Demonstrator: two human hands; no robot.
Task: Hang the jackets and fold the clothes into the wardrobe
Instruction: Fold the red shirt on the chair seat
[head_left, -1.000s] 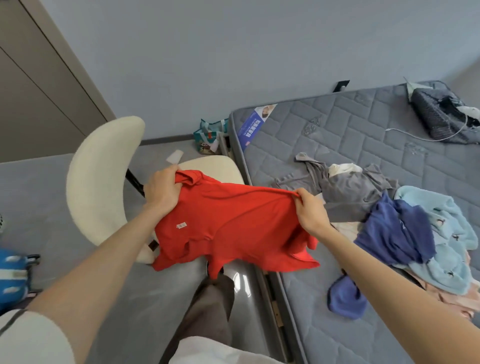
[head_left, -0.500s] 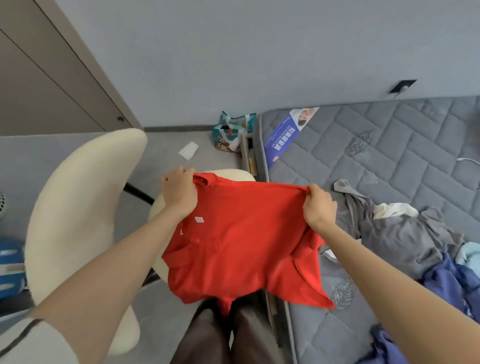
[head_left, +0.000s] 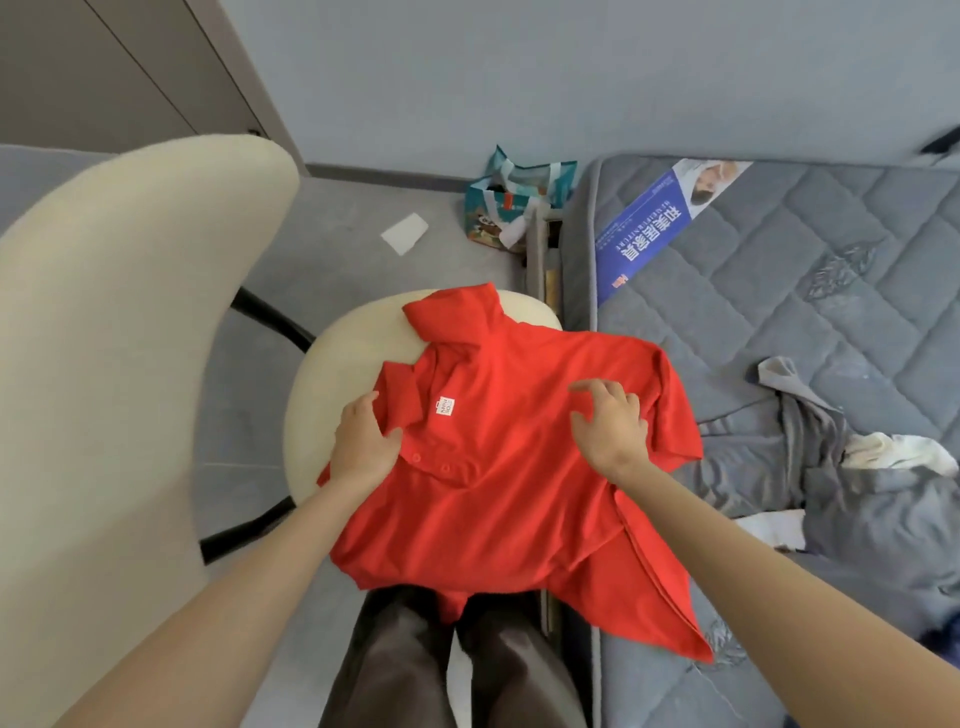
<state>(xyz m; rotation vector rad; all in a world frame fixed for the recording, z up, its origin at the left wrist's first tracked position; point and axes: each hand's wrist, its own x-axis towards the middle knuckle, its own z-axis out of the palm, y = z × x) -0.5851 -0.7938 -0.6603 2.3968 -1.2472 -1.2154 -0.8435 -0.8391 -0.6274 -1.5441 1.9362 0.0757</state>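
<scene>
Now that its shoulders have been released, the red polo shirt (head_left: 498, 478) lies spread across the chair seat (head_left: 332, 374), one side spilling onto the mattress (head_left: 779, 291) at three o'clock. The left hand (head_left: 363, 447) presses flat beside the collar, while the right hand (head_left: 608, 426) rests loose-fingered, holding nothing. Folding can likely begin, though that overhang may hamper it. At four o'clock, grey clothes (head_left: 857, 509) wait.
</scene>
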